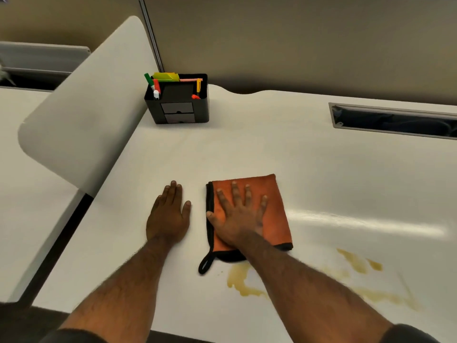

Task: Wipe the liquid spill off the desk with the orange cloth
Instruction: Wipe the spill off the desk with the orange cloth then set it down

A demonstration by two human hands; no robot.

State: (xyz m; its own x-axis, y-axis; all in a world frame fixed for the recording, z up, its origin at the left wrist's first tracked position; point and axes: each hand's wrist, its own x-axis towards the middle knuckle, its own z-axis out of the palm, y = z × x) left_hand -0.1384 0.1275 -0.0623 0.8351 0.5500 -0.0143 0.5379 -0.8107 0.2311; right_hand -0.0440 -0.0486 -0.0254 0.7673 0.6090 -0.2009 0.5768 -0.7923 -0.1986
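Right hand (238, 219) spread flat, fingers wide, pressing on folded orange microfibre cloth with black trim (274, 214). Left hand (168, 216) flat on white tabletop (247, 149), fingers together, gripping nothing, just beside cloth. Yellowish-brown liquid spill (241, 280) just nearer than cloth, streaking right. Black desk organiser with coloured pens (178, 100) at far edge. White curved divider panel (84, 115) left; beige wall (296, 40) behind.

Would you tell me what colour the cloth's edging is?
Black, with a black hanging loop; the cloth itself is orange. Head view.
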